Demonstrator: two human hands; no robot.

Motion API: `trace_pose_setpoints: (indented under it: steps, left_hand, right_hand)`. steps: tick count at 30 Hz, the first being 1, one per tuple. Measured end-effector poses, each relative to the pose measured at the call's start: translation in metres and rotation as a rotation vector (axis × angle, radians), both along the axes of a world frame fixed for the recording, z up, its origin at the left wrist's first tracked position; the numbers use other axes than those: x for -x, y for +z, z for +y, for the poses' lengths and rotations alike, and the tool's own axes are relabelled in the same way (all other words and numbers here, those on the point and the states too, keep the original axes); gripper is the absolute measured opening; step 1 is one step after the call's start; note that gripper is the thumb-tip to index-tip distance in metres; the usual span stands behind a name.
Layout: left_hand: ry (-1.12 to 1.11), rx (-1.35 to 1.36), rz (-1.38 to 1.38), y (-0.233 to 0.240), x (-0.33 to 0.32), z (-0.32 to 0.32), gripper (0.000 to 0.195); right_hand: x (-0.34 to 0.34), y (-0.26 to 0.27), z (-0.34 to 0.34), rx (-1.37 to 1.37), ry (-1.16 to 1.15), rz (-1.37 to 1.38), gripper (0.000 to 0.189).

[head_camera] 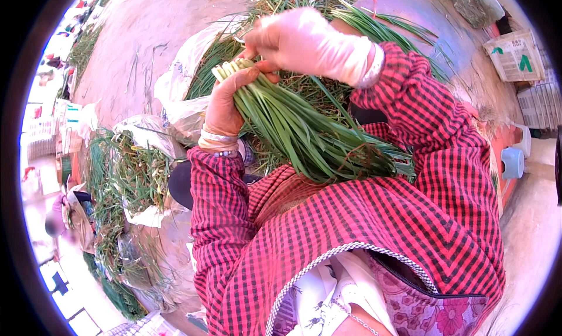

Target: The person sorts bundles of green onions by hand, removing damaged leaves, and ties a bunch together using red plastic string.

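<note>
A thick bundle of long green leafy stalks (pixel 294 121), seemingly Chinese chives, lies slantwise before my chest, pale cut ends at the upper left, leaf tips against my checked smock. My left hand (pixel 228 99), gloved, is closed around the bundle near the pale ends, thumb across the top. My right hand (pixel 285 39), also gloved, is raised just above the same ends, its fingers bent close to them; some fingertips are hidden, and whether they pinch a stalk cannot be told. A smaller bunch of green stalks (pixel 377 24) lies beyond my right wrist.
Loose greens and trimmings (pixel 140 173) lie in heaps on the floor at the left, with plastic sheeting (pixel 186 68) beside them. A light crate (pixel 516 57) stands at the upper right, a blue plastic stool or tub (pixel 512 162) below it. Another person (pixel 70 213) is at the far left.
</note>
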State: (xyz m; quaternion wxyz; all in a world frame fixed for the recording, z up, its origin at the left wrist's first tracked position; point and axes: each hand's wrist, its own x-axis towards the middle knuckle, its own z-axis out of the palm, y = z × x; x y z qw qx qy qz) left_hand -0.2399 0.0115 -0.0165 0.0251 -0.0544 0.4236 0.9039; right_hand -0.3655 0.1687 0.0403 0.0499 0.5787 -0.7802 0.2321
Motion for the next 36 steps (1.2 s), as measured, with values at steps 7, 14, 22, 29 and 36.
trace_pose_setpoints:
  steps: [7,14,22,29,36]
  left_hand:
    - [0.038,-0.241,0.069,-0.039,0.006,-0.018,0.057]
    - [-0.031,-0.355,0.233,-0.050,0.005,-0.012,0.048]
    - [0.311,0.164,0.141,-0.005,-0.007,-0.036,0.048]
    - [0.363,0.104,0.108,0.027,-0.027,-0.081,0.031]
    - [0.441,0.284,0.079,0.025,-0.051,-0.105,0.025]
  right_hand:
    - [-0.007,0.000,-0.034,0.132,0.372,-0.445,0.047]
    - [-0.019,-0.004,-0.029,-0.032,0.298,-0.712,0.051]
    - [-0.011,-0.024,-0.030,0.292,0.277,-0.388,0.071]
    - [0.006,-0.031,0.000,-0.158,0.221,-1.179,0.050]
    - [-0.009,-0.038,-0.015,-0.088,0.287,-0.974,0.051]
